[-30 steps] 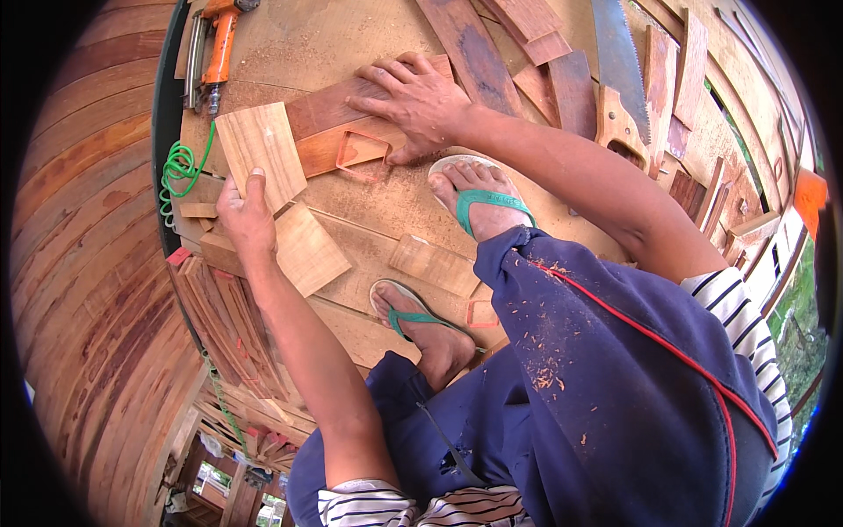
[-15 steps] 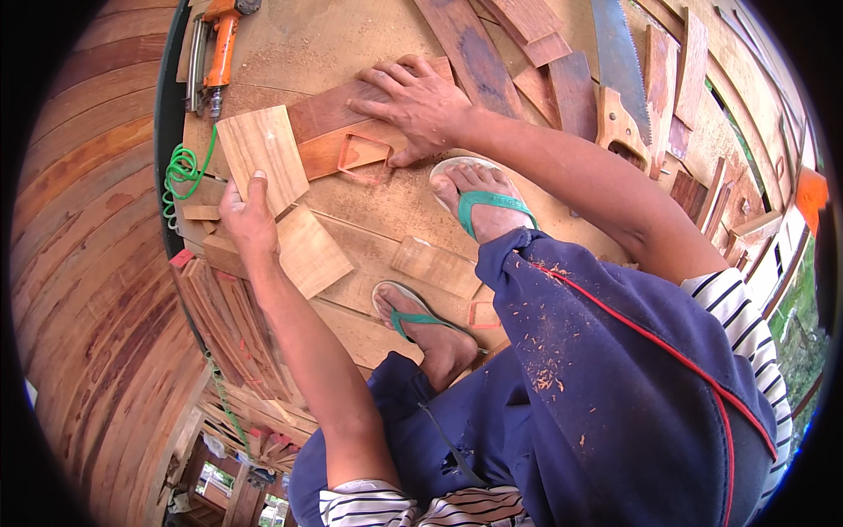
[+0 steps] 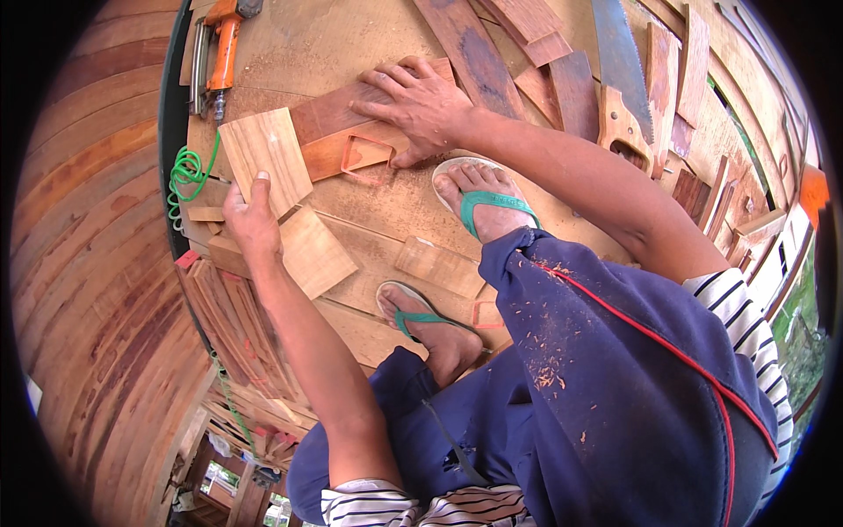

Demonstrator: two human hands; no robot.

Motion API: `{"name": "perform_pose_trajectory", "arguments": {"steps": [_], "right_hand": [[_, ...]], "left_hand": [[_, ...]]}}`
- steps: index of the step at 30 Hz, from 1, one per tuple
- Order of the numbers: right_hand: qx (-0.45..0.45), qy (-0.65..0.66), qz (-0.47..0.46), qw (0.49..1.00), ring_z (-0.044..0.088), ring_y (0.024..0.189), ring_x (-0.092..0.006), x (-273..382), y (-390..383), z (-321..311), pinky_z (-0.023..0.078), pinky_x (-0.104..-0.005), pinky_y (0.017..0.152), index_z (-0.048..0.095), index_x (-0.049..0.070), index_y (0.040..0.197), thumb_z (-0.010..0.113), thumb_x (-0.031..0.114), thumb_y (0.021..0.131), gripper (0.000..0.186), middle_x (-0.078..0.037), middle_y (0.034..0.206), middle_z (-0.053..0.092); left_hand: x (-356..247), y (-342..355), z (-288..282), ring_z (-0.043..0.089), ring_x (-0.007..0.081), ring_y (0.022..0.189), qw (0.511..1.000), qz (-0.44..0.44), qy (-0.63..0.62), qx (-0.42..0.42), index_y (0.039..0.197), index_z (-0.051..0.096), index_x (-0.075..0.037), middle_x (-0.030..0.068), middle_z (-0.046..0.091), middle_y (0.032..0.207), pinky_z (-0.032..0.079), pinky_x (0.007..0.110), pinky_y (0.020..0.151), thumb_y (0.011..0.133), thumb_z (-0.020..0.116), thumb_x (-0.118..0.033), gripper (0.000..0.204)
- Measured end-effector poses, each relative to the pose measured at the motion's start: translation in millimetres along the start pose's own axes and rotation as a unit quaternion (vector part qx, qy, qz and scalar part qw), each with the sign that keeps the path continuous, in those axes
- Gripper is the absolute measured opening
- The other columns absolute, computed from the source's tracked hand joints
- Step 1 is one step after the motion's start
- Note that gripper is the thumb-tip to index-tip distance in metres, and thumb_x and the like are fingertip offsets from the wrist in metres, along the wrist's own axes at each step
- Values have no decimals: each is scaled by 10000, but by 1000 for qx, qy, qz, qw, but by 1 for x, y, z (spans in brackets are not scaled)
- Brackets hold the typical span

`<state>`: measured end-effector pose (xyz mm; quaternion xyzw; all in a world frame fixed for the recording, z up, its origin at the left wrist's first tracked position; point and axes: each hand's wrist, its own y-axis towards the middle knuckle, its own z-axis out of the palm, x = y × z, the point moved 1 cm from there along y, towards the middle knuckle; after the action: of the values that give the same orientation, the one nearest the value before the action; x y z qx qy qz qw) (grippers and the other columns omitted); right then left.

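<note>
My left hand (image 3: 251,224) grips a pale, squarish wooden board (image 3: 265,160) by its lower edge, thumb on top. Partly under it lies a second pale board (image 3: 314,250). The right hand (image 3: 423,112) presses with spread fingers on a dark reddish-brown plank (image 3: 329,116), whose left end meets the pale board I hold. Along the plank's near side runs a lighter reddish strip of wood (image 3: 323,161). A thin orange-red rectangular outline (image 3: 367,139) shows beside the right thumb; I cannot tell what it is.
An orange air nailer (image 3: 225,53) with a coiled green hose (image 3: 186,167) lies at the far left. At the right are a handsaw (image 3: 622,75) and several dark planks (image 3: 470,57). My sandalled feet (image 3: 492,200) rest on the sawdust-strewn boards. Stacked strips (image 3: 233,316) stand at left.
The view has shifted very slightly. Both hands keep their places on the pale board and the dark plank.
</note>
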<state>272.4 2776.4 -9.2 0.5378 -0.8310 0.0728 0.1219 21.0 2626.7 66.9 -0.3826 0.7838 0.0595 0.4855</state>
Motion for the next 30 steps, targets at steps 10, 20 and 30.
{"name": "perform_pose_trajectory", "arguments": {"steps": [10,20,30], "right_hand": [[2,6,1,1000,337,1425,-307,0,0,-1,277,-481,1151,454,235,1490,763,666,671,976,-141,1533,391],[-1,5,4,1000,330,1431,-303,1,0,0,277,-476,1154,456,236,1488,761,663,672,970,-138,1538,387],[55,20,10,998,312,1452,-322,0,1,-10,244,-504,1173,402,207,1523,744,666,687,1014,-168,1556,357]], "left_hand": [[3,-1,3,623,156,996,1000,-4,-17,-2,1223,622,55,88,674,1138,484,293,903,953,644,-139,334],[0,-1,2,625,165,1003,1000,-4,-21,7,1232,614,60,99,673,1142,481,303,915,947,653,-150,356],[20,13,-7,642,226,1005,996,-82,7,37,1275,563,65,136,661,1173,496,359,920,905,699,-209,480]]}}
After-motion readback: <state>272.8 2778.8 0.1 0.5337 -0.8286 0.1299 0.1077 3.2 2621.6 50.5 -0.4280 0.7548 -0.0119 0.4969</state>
